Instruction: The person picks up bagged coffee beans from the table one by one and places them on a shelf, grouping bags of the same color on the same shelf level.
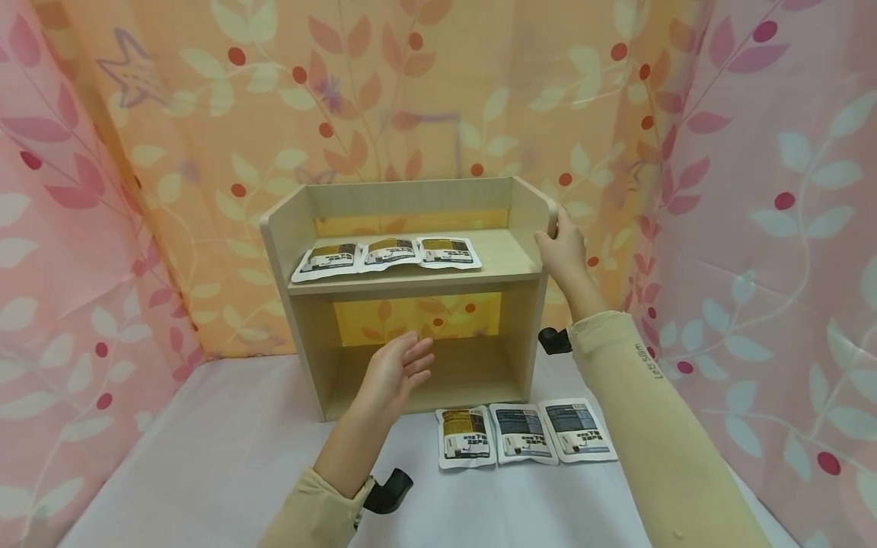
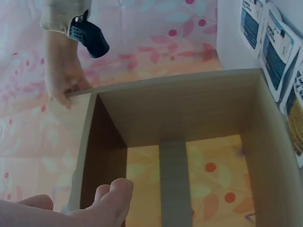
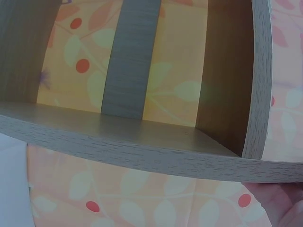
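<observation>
A small light-wood shelf unit stands on the table. My right hand grips the front edge of its right side panel, near the top; the right wrist view shows only part of that hand at the panel. My left hand is held before the lower compartment with fingers loosely extended, holding nothing. Three flat white-edged pouches with gold-and-dark labels lie side by side on the upper shelf, toward the left. Three similar pouches lie in a row on the table, before the unit's right part.
A white cloth covers the table. Leaf-patterned curtains hang behind and on both sides. The unit's back is partly uncovered, with a wooden strip across it. A black wrist device sits on the left forearm, another beside the right.
</observation>
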A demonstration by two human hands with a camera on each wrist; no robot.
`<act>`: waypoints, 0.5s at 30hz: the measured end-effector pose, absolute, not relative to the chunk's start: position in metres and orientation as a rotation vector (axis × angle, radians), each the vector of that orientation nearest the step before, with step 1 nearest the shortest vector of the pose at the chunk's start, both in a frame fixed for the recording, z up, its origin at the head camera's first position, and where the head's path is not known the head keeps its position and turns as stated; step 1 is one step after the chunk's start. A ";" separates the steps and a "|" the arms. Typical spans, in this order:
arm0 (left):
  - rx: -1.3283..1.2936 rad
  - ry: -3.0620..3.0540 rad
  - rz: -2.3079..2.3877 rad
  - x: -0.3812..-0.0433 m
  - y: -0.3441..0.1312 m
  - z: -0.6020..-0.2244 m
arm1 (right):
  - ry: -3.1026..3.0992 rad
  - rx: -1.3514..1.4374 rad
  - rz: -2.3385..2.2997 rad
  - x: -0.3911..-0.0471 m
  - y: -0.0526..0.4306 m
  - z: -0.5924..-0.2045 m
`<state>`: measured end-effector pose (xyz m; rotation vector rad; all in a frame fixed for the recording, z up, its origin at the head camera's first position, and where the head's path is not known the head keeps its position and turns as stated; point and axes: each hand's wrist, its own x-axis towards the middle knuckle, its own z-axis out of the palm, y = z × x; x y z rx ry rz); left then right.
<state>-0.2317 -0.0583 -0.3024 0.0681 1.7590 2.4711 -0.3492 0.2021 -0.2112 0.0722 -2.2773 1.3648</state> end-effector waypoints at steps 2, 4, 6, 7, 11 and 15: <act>0.056 1.785 2.452 -0.230 -0.060 -0.308 | -2.274 0.068 1.363 -0.350 0.202 -0.212; 0.040 1.803 2.444 -0.229 -0.062 -0.314 | -2.272 0.064 1.361 -0.351 0.202 -0.212; 0.027 1.816 2.437 -0.228 -0.063 -0.318 | -2.268 0.058 1.355 -0.352 0.203 -0.212; 0.024 1.822 2.433 -0.228 -0.063 -0.320 | -2.264 0.056 1.354 -0.352 0.203 -0.212; 0.035 1.815 2.429 -0.228 -0.064 -0.329 | -2.242 0.053 1.345 -0.354 0.202 -0.212; 0.031 1.801 2.413 -0.227 -0.064 -0.337 | -2.240 0.049 1.363 -0.354 0.201 -0.213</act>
